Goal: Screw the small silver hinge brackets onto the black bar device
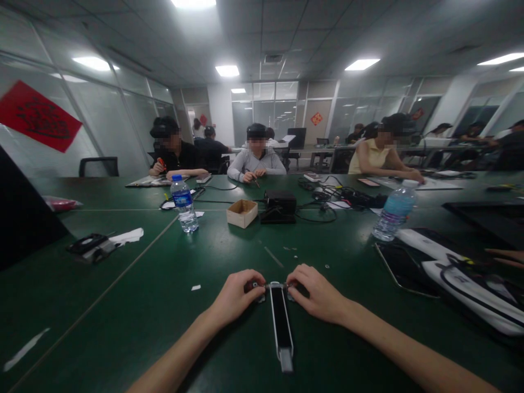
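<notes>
Black-panelled white strip point(280, 319) is lying 12-to-6, silver tip point(286, 361) pointing toward 6; left hand point(238, 293) and right hand point(318, 295) are narrowly pinching small parts point(255, 284) at its 12-o'clock end.

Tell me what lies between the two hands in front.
In the head view, the far end of a long black, pale-edged strip lies between the left hand and the right hand.
</notes>
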`<state>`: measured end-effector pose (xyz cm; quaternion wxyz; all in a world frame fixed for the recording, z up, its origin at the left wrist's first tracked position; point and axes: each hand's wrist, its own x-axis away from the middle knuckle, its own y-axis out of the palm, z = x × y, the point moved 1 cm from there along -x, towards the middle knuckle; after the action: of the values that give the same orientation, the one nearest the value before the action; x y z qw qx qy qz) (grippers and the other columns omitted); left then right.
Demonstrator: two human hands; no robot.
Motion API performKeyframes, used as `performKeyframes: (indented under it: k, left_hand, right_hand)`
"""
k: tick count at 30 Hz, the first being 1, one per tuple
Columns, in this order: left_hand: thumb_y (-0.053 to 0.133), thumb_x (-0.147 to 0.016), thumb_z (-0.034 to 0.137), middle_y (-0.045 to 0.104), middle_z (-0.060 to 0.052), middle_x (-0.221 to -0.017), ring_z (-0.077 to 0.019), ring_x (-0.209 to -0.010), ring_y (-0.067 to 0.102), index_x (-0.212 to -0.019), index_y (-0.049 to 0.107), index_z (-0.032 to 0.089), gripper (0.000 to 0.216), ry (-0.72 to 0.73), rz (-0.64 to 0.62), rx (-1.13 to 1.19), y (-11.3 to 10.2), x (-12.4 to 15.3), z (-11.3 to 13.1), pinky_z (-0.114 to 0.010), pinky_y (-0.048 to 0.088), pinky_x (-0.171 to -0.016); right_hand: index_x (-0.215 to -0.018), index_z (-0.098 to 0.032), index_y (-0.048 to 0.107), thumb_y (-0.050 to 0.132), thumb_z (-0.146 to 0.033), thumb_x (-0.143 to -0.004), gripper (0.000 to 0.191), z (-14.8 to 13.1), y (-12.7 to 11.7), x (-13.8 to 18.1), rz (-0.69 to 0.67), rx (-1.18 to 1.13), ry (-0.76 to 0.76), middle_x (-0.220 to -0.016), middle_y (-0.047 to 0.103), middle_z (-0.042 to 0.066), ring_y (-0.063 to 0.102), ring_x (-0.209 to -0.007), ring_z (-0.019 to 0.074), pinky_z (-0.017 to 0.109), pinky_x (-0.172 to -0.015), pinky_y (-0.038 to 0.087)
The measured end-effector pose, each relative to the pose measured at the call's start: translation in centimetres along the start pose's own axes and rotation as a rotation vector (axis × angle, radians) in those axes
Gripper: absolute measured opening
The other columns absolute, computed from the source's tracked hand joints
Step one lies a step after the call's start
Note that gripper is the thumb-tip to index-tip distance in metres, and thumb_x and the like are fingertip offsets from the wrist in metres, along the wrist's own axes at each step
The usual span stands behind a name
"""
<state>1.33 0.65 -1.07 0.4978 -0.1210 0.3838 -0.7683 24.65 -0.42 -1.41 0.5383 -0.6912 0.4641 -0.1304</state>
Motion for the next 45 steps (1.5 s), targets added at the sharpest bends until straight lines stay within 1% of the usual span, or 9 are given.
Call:
performKeyframes:
  k: [5,7,9,12,14,20,24,29,45]
  left_hand:
    - [0.059,-0.086,0.026,0.065,0.0,-0.088,-0.0144,-0.072,0.057,-0.101,0.063,0.019,0.017,0.004,0.002,-0.032,0.0,0.2,-0.1,-0.024,0.045,-0.066]
    - [0.058,-0.086,0.027,0.065,-0.001,-0.089,-0.0151,-0.074,0.058,-0.103,0.062,0.019,0.02,0.006,-0.003,-0.073,0.1,0.2,-0.1,-0.026,0.045,-0.068]
    - [0.056,-0.087,0.027,0.065,-0.002,-0.091,-0.0165,-0.077,0.058,-0.104,0.061,0.019,0.02,0.022,-0.007,-0.111,0.3,0.2,-0.2,-0.028,0.046,-0.071]
    - [0.054,-0.088,0.027,0.065,-0.004,-0.094,-0.0186,-0.083,0.059,-0.105,0.061,0.019,0.021,0.041,-0.009,-0.134,0.4,0.3,-0.2,-0.03,0.047,-0.075]
    - [0.053,-0.088,0.027,0.064,-0.004,-0.095,-0.0188,-0.082,0.059,-0.106,0.061,0.019,0.021,0.044,-0.008,-0.138,0.5,0.3,-0.2,-0.03,0.047,-0.075]
    - [0.053,-0.088,0.025,0.064,-0.003,-0.093,-0.018,-0.08,0.059,-0.105,0.06,0.019,0.019,0.062,0.001,-0.144,0.5,0.4,-0.3,-0.03,0.046,-0.074]
    - [0.053,-0.089,0.025,0.063,-0.003,-0.094,-0.0179,-0.082,0.058,-0.105,0.06,0.019,0.019,0.066,0.004,-0.145,0.6,0.4,-0.5,-0.029,0.046,-0.074]
    - [0.054,-0.088,0.025,0.063,-0.003,-0.094,-0.0178,-0.081,0.058,-0.105,0.06,0.019,0.019,0.057,0.003,-0.145,0.7,0.6,-0.5,-0.028,0.046,-0.073]
    - [0.052,-0.087,0.024,0.064,-0.003,-0.091,-0.018,-0.08,0.059,-0.104,0.06,0.019,0.019,0.06,0.006,-0.157,0.6,0.4,-0.4,-0.029,0.047,-0.073]
  right_hand:
    - [-0.104,-0.016,0.061,0.052,-0.024,-0.09,0.018,2.5,-2.1,0.1,0.031,0.351,0.065,-0.099,0.062,0.01,0.057,-0.086,0.022,0.035,-0.075,0.045]
    - [-0.103,-0.015,0.061,0.052,-0.022,-0.089,0.018,4.1,-3.1,0.3,-0.014,0.567,0.179,-0.099,0.062,0.012,0.057,-0.092,0.0256,0.037,-0.078,0.044]
    - [-0.1,-0.013,0.062,0.051,-0.022,-0.09,0.017,5.5,-4.0,0.6,-0.117,0.659,0.314,-0.096,0.063,0.013,0.06,-0.092,0.0273,0.037,-0.076,0.044]
    - [-0.097,-0.013,0.06,0.044,-0.02,-0.094,0.018,6.7,-4.5,1.0,-0.223,0.586,0.415,-0.093,0.064,0.012,0.063,-0.086,0.024,0.032,-0.071,0.046]
    - [-0.095,-0.015,0.06,0.043,-0.019,-0.094,0.017,6.6,-4.4,1.0,-0.199,0.502,0.412,-0.093,0.064,0.011,0.063,-0.084,0.0218,0.03,-0.07,0.047]
    - [-0.094,-0.017,0.06,0.047,-0.019,-0.09,0.014,3.6,-2.6,0.4,-0.05,0.127,0.166,-0.091,0.063,0.007,0.061,-0.079,0.0183,0.03,-0.07,0.051]
    - [-0.099,-0.016,0.06,0.048,-0.014,-0.086,0.018,1.4,-1.1,0.3,0.057,-0.017,0.033,-0.089,0.062,0.006,0.06,-0.077,0.0172,0.029,-0.067,0.051]
    - [-0.093,-0.017,0.061,0.048,-0.016,-0.087,0.015,0.3,0.0,0.2,0.073,-0.116,0.045,-0.084,0.062,0.005,0.059,-0.074,0.0163,0.028,-0.065,0.05]
    - [-0.089,-0.017,0.061,0.055,-0.014,-0.083,0.008,0.4,0.0,0.4,0.052,-0.193,0.006,-0.085,0.062,0.004,0.057,-0.074,0.0149,0.027,-0.065,0.049]
